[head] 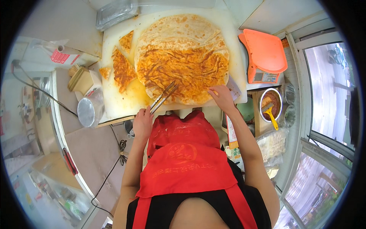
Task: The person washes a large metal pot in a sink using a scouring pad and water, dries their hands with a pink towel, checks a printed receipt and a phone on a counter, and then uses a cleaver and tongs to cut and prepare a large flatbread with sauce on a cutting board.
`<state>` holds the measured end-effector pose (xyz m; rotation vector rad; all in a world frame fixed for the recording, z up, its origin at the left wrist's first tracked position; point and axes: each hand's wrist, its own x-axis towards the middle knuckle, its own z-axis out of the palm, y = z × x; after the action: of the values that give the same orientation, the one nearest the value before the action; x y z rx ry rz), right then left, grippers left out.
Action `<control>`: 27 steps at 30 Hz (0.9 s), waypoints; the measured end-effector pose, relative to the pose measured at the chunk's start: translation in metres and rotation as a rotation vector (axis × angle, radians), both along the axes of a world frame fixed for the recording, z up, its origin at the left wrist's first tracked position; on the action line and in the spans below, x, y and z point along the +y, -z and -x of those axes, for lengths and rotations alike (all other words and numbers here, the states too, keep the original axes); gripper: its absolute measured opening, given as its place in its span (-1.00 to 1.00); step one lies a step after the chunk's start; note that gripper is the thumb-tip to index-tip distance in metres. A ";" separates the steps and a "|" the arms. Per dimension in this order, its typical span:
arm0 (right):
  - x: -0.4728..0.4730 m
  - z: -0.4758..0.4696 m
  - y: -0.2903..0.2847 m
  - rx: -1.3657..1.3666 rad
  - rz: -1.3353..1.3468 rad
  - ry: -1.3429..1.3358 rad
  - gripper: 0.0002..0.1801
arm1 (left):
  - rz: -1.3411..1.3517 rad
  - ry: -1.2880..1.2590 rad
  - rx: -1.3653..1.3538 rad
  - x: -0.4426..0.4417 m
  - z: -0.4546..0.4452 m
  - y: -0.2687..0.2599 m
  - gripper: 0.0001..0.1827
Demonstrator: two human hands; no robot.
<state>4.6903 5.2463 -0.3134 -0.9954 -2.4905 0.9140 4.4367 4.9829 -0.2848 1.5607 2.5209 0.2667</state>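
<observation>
A large round flatbread [183, 57], its nearer part coated with orange-brown sauce, lies on a white cutting board [114, 106]. My left hand [143, 121] holds metal tongs [163, 98], whose tips rest over the flatbread's near edge. At the near right edge of the bread is my right hand [222, 97], thumb and fingertips brought together at the rim; whether they pinch it is unclear. A wide metal blade [234, 86] lies on the board beyond that hand, partly hidden. Cut sauced pieces [123, 70] of flatbread lie at the board's left.
An orange weighing scale [264, 53] stands right of the board. Below it, a metal bowl of reddish sauce [271, 104] holds a yellow-handled brush [270, 114]. Left are paper boxes [85, 80] and a roll of clear plastic bags [90, 110]. A clear plastic tray [116, 14] sits behind.
</observation>
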 end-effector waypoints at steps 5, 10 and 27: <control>0.004 -0.008 0.002 0.077 0.030 -0.014 -0.80 | 0.008 -0.116 -0.117 0.005 -0.008 -0.005 -0.65; 0.008 -0.011 0.004 0.096 0.049 -0.015 -0.82 | -0.062 -0.157 -0.275 0.002 -0.012 -0.017 -0.68; 0.001 0.022 0.008 0.138 -0.048 -0.124 -0.79 | -0.266 -0.440 -0.438 -0.075 -0.038 -0.003 -0.63</control>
<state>4.6682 5.2474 -0.3214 -0.7442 -2.4672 0.9209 4.4747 4.9081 -0.2816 0.8580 2.4978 0.9211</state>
